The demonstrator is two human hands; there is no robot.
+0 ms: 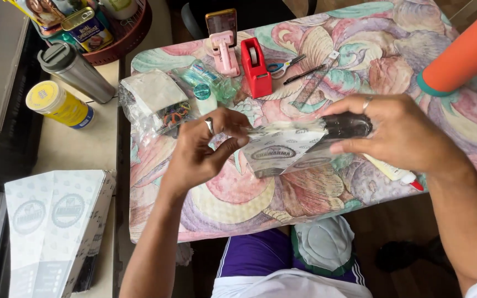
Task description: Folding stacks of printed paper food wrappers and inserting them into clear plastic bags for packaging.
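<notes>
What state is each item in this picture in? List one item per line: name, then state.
Left hand: pinching the paper bag's edge.
Right hand: gripping the bag's other end.
Paper bag: held above the table, partly folded.
Scissors: closed, lying flat.
Steel flask: lid on, lying tilted.
Yellow jar: capped, on its side.
Tape dispenser: upright.
</notes>
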